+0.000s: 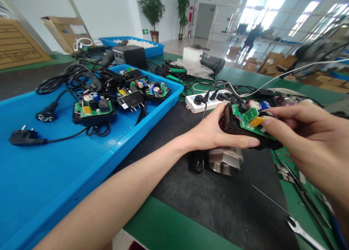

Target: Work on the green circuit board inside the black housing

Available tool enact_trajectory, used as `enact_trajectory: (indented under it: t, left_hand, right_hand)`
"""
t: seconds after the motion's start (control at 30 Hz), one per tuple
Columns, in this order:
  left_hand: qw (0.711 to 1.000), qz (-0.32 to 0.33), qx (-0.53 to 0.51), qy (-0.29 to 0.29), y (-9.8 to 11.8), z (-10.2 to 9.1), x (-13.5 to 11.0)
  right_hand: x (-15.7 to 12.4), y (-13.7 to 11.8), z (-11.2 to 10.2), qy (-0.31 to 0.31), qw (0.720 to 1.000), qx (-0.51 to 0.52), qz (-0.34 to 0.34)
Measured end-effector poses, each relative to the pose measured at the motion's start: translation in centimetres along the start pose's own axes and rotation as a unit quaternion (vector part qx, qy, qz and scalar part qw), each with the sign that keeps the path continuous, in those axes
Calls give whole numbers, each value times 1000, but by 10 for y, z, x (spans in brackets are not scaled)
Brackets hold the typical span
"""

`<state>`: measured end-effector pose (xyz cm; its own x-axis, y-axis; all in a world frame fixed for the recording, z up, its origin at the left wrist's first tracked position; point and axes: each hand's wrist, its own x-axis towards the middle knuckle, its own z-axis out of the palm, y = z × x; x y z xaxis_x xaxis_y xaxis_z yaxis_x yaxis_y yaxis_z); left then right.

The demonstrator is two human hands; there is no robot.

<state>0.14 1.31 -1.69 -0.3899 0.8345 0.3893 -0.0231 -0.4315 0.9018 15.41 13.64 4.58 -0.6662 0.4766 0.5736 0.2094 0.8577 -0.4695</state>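
My left hand point(215, 131) is wrapped round a black plastic housing point(229, 122), its thumb along the near side. Inside the housing sits a green circuit board point(247, 116) with a yellow block component point(256, 121), blue and white capacitors and a small upright board. Thumb and index finger of my right hand point(302, 133) are pinched at the board's right side, beside the yellow component; what lies exactly between the fingertips is hidden. Directly below the housing stands a threaded metal hex fitting point(225, 161) on a black mat point(174, 170). Whether the two are joined I cannot tell.
A blue tray point(109, 162) at left holds several similar boards in housings with cables and plugs point(25, 136). Behind the mat lies a white power strip point(203, 101) with plugs in it. A wrench point(305, 235) and a thin rod lie at front right. A person point(252, 37) is far off.
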Motion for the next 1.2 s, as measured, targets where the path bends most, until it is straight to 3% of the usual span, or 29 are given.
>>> enact_trajectory:
  t: [0.27, 0.5, 0.67, 0.87, 1.2]
  left_hand:
    - [1000, -4, -10, 1, 2, 0, -1]
    - [995, -31, -71, 60, -2, -5, 0]
    - [991, -40, -88, 96, -5, -4, 2]
    - [992, -38, -62, 106, -5, 2, 0]
    - [995, -42, -67, 68, 2, 3, -2]
  right_hand:
    - [1, -2, -3, -24, 999, -7, -37]
    - [2, -10, -2, 9, 995, 88, 41]
    - [5, -3, -2, -13, 991, 129, 42]
    - [4, 2, -2, 1, 995, 98, 31]
    - [8, 5, -6, -50, 992, 118, 5]
